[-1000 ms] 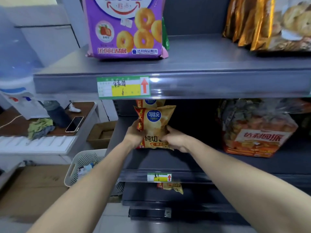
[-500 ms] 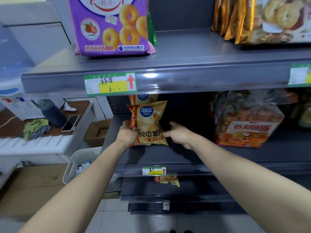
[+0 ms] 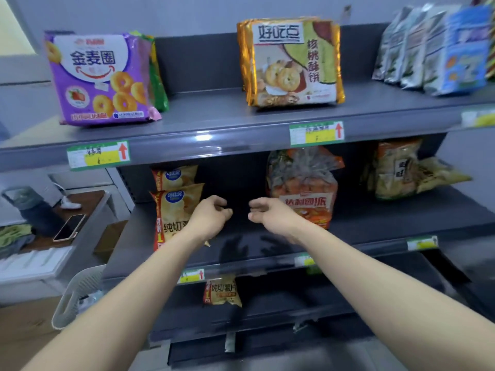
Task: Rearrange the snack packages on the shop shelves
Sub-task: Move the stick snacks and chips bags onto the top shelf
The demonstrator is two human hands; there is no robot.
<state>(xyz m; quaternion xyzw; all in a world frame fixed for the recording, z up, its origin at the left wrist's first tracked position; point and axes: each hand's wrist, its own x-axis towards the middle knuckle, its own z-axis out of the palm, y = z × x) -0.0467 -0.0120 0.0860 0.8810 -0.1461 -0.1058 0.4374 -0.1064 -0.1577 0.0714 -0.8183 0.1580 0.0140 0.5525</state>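
Two yellow chip bags [image 3: 174, 215] stand upright, one behind the other, at the left end of the middle shelf [image 3: 375, 223]. The left hand [image 3: 211, 216] and right hand [image 3: 270, 214] hover just beside them, fingers loosely curled and gripping nothing, so that pair looks placed. A lone chip bag [image 3: 222, 290] on the lower shelf [image 3: 294, 303] likely needs sorting next, and an orange cake bag [image 3: 302, 188] stands just right of the hands without seeming to block the reach.
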